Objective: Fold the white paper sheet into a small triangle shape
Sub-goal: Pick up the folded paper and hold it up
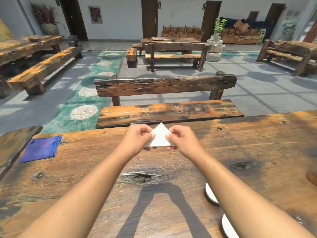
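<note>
The white paper sheet (160,136) is folded into a small triangle with its point away from me, held just above the far part of the wooden table (248,143). My left hand (137,138) pinches its left corner between thumb and fingers. On the other side, my right hand (181,139) pinches the right corner the same way. The lower corners of the paper are hidden under my fingers.
A folded blue cloth (41,148) lies on the table at the left. Two white round plates (210,194) (229,228) sit near the front right, partly under my right forearm. A wooden bench (168,112) stands beyond the table's far edge.
</note>
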Demonstrator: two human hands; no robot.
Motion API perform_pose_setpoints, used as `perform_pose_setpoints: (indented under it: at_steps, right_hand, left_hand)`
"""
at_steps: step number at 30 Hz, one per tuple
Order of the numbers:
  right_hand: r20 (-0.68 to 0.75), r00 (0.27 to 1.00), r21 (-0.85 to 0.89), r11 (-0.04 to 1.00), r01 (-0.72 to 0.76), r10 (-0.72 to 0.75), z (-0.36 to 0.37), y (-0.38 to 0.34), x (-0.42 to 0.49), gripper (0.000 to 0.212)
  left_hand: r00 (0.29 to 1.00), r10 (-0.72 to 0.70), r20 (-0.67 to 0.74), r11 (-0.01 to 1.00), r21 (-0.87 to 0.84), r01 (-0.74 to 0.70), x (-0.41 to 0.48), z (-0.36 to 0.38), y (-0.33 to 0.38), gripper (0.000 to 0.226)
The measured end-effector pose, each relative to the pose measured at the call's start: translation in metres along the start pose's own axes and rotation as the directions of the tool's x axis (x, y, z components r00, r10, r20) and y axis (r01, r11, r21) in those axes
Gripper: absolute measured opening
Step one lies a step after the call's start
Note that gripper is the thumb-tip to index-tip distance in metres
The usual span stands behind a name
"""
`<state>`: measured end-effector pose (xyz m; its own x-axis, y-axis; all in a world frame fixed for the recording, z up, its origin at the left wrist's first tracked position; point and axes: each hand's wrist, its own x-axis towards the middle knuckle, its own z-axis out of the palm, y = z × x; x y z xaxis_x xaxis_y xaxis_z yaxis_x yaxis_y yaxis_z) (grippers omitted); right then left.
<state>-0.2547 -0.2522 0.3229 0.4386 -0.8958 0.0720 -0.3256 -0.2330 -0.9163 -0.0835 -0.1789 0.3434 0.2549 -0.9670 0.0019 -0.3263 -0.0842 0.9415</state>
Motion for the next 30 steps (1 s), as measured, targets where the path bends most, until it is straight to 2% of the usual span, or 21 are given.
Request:
perform_pose_setpoints:
  at_steps: [8, 14, 18, 22, 27, 30]
  right_hand:
    - [-0.068, 0.988, -0.029, 0.99, -0.14, 0.138, -0.044, 0.084, -0.03, 0.011]
    - [-0.097, 0.958, 0.01, 0.963, -0.269, 0.269, -0.058, 0.151, -0.056, 0.014]
    - [-0.116, 0.907, 0.019, 0.914, -0.405, 0.405, -0.057, 0.192, -0.072, 0.018]
    - [-0.139, 0.853, 0.03, 0.863, -0.503, 0.502, -0.047, 0.223, -0.091, 0.01]
    - [-0.159, 0.827, -0.188, 0.806, -0.562, 0.539, -0.034, 0.263, -0.11, 0.01]
    - [-0.133, 0.769, -0.107, 0.762, -0.639, 0.626, -0.023, 0.284, -0.118, 0.016]
  left_hand:
    - [0.984, -0.076, 0.158, 0.997, 0.027, 0.073, 0.016, 0.091, -0.032, 0.015]
    - [0.948, -0.183, 0.259, 0.983, 0.049, 0.176, 0.015, 0.15, -0.07, 0.007]
    - [0.915, -0.235, 0.329, 0.972, 0.09, 0.217, 0.017, 0.18, -0.101, 0.008]
    - [0.88, -0.315, 0.357, 0.947, 0.183, 0.265, 0.017, 0.205, -0.138, 0.012]
    - [0.856, -0.349, 0.381, 0.908, 0.365, 0.207, 0.007, 0.232, -0.187, 0.012]
    - [0.839, -0.383, 0.387, 0.889, 0.403, 0.22, 0.005, 0.242, -0.211, 0.006]
